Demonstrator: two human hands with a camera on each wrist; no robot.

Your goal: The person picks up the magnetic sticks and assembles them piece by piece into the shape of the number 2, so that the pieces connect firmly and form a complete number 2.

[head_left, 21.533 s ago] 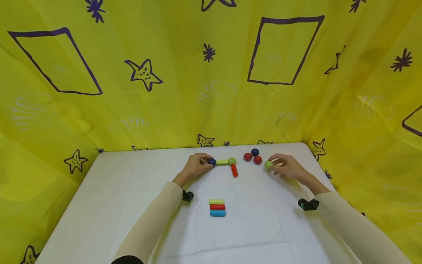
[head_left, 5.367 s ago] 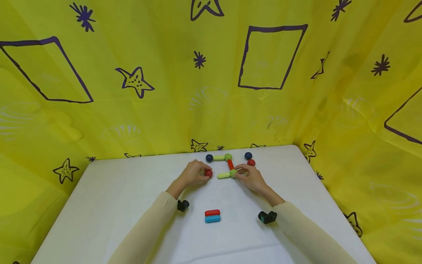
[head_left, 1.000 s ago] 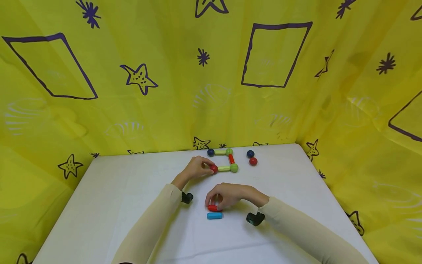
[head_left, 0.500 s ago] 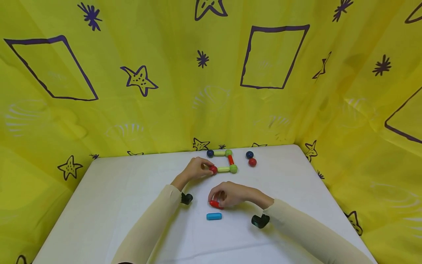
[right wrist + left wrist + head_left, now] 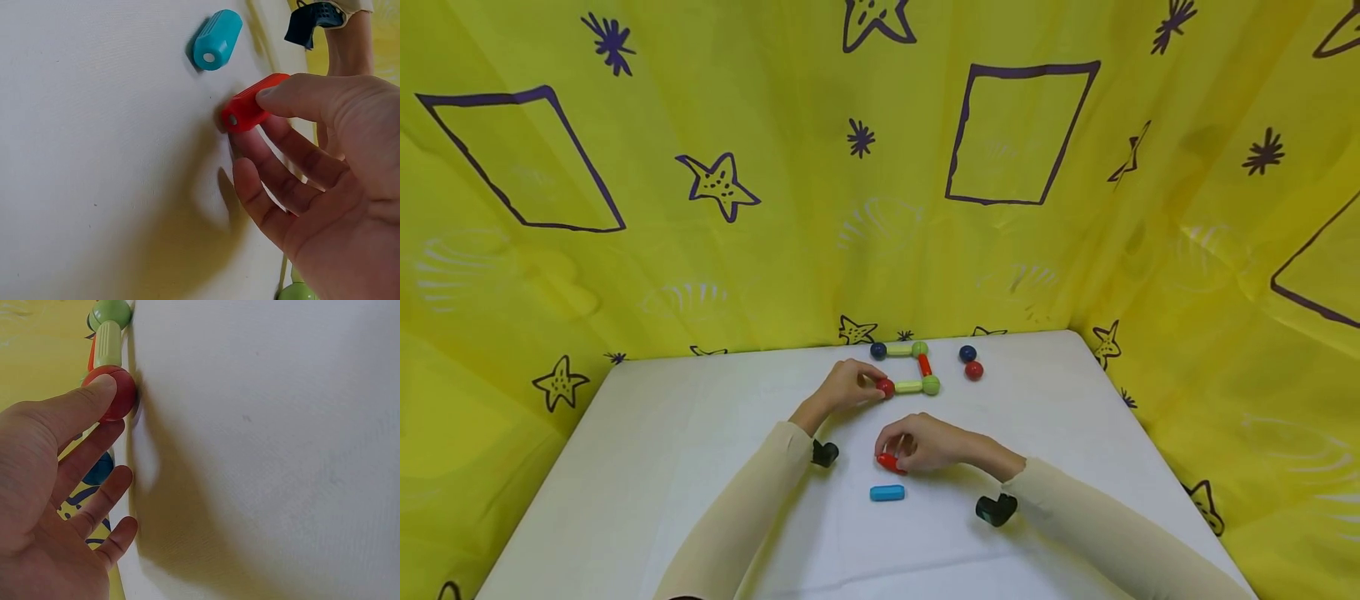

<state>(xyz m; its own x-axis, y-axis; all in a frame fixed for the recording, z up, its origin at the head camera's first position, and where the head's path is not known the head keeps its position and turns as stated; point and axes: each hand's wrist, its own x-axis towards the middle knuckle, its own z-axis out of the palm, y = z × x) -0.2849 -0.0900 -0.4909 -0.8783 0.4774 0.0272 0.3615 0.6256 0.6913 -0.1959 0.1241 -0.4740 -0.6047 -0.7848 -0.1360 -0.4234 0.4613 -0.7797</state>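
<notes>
My left hand (image 5: pixel 848 385) pinches a red ball (image 5: pixel 122 394) between thumb and index finger. That ball touches the end of a pale yellow rod (image 5: pixel 908 387), which joins a green ball (image 5: pixel 931 385). From there a red rod (image 5: pixel 924 365), another green ball (image 5: pixel 920 349), a second yellow rod (image 5: pixel 898 351) and a dark blue ball (image 5: pixel 877 351) continue the chain, open on its left side. Nearer the front, my right hand (image 5: pixel 928 442) pinches a loose red magnetic rod (image 5: pixel 253 103) with a metal disc in its end. A blue rod (image 5: pixel 887 493) lies just in front of it.
Right of the chain, a dark blue ball (image 5: pixel 967 354) and a red ball (image 5: pixel 973 371) lie together near the back of the white table (image 5: pixel 715 467). A yellow patterned curtain (image 5: pixel 790 250) hangs behind the table and at its right.
Since the older frames, the chain has gained a green ball, a yellow rod and the red ball. My right hand went to the loose red rod, which now sits farther from the blue one.
</notes>
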